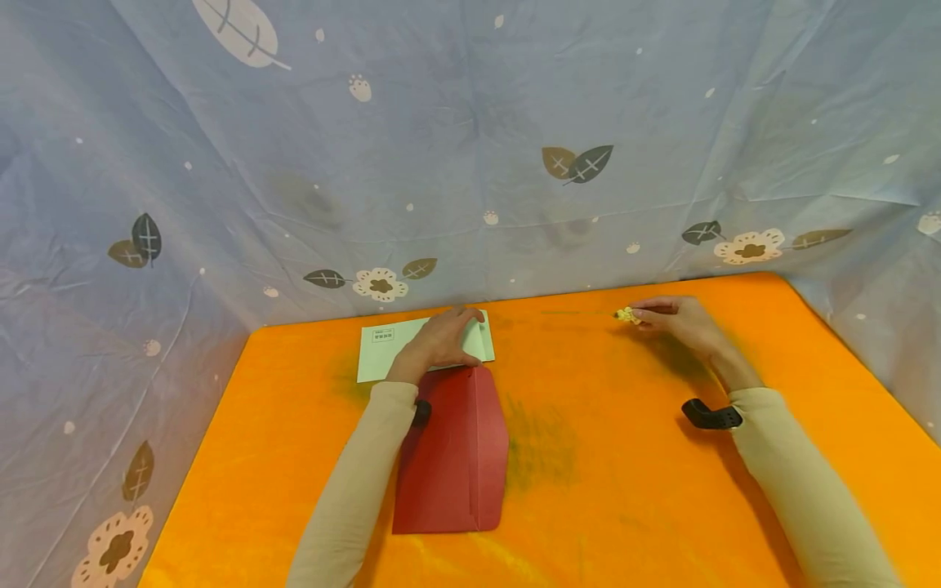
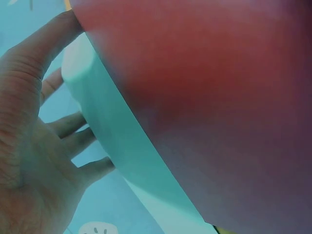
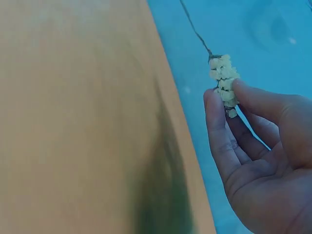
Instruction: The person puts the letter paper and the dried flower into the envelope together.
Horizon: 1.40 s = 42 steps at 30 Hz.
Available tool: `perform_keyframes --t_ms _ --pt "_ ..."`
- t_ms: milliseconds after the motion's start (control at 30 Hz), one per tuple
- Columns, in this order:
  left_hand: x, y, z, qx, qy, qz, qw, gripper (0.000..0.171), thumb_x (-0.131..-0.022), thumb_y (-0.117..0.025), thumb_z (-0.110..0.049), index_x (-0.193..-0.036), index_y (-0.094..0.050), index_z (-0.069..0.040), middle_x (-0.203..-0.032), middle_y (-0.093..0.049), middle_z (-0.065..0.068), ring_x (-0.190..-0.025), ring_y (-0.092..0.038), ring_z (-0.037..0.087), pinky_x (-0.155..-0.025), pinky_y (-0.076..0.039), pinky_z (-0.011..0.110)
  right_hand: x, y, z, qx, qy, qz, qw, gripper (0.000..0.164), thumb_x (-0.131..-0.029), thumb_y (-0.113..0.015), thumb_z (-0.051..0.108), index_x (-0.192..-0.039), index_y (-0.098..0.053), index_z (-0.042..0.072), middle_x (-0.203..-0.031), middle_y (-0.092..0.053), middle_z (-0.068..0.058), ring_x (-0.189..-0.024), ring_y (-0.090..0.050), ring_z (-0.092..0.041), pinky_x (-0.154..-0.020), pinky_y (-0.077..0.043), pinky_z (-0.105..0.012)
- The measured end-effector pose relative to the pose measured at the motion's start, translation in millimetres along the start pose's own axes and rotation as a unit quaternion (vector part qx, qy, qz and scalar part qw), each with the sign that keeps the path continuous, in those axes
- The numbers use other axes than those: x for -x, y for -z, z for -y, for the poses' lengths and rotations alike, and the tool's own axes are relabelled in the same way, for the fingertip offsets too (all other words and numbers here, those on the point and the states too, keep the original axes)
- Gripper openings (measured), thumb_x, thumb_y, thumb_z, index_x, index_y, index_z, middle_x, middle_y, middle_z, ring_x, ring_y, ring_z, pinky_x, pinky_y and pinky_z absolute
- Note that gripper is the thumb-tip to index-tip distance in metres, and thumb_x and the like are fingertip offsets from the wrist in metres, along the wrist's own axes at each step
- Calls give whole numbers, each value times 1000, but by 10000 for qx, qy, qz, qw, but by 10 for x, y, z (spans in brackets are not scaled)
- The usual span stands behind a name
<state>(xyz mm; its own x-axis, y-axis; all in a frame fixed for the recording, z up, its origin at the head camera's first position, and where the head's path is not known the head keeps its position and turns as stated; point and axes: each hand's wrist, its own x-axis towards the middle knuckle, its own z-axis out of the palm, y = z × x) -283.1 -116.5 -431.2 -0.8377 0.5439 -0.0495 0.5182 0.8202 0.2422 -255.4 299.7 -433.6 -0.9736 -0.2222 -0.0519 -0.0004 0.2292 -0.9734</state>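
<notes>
In the head view my left hand (image 1: 441,339) spans the right end of a pale green envelope (image 1: 378,359) with small printing. Its thumb lies by the near edge, its fingertips by the far one. The left wrist view shows the envelope's end (image 2: 114,117) bowed between thumb and fingers. A red envelope (image 1: 441,465), flap toward the right, lies just below this hand and partly under the forearm. Off to the right, my right hand (image 1: 672,318) pinches a small dried flower sprig (image 3: 223,78) by its pale yellow blossoms, between thumb and fingers. Its thin stem points left.
An orange cloth (image 1: 603,490) with darker smudges covers the table. Blue-grey fabric (image 1: 470,163) with leaf and flower prints rises behind and on both sides. A black band (image 1: 711,414) sits at the right wrist and another black piece (image 1: 421,412) at the left.
</notes>
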Motion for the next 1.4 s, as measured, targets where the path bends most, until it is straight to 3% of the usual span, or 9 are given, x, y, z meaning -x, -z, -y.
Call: perform_keyframes --t_ms 133,333,567,767,900,1400 --pt "-5 2 -9 40 -33 14 10000 74 -73 -86 -41 -133 -48 -19 -130 -52 7 -112 -55 29 -101 -42 41 19 -280 245 389 -218 64 9990 40 -98 -59 9 -127 -54 -17 -99 -71 2 -87 -70 -11 -83 -55 -28" --pt "-2 29 -9 -26 -43 31 10000 72 -74 -86 -40 -131 -48 -18 -131 -52 8 -113 -55 29 -101 -43 40 -236 -475 7 429 -85 262 9987 40 -99 -58 13 -128 -55 -15 -112 -69 -16 -88 -70 -12 -81 -56 -27" --pt "22 30 2 -15 -54 82 10000 71 -75 -86 -38 -132 -49 -17 -132 -52 8 -115 -55 31 -103 -42 42 -450 -782 -23 228 -102 438 9987 35 -99 -58 7 -126 -57 -15 -120 -62 -29 -87 -70 -10 -81 -56 -29" --pt "29 28 -1 -38 -83 81 9999 73 -74 -85 -41 -133 -48 -18 -132 -52 9 -115 -55 32 -103 -41 43 -556 -984 6 394 -89 571 9976 33 -98 -59 9 -125 -60 -12 -122 -62 -29 -90 -71 -18 -81 -56 -31" --pt "31 36 -5 -37 -55 60 10000 73 -74 -86 -40 -133 -48 -18 -133 -52 9 -116 -55 32 -104 -41 43 -614 -1102 31 91 -10 679 9977 35 -98 -60 11 -125 -59 -12 -123 -62 -28 -94 -71 -21 -84 -55 -33" --pt "14 20 -22 -51 -112 37 9999 73 -73 -86 -39 -132 -49 -17 -132 -52 9 -115 -54 32 -104 -40 44 -759 -1533 139 -386 -219 378 9983 33 -96 -62 5 -121 -60 -15 -119 -63 -30 -82 -71 -11 -81 -56 -31"
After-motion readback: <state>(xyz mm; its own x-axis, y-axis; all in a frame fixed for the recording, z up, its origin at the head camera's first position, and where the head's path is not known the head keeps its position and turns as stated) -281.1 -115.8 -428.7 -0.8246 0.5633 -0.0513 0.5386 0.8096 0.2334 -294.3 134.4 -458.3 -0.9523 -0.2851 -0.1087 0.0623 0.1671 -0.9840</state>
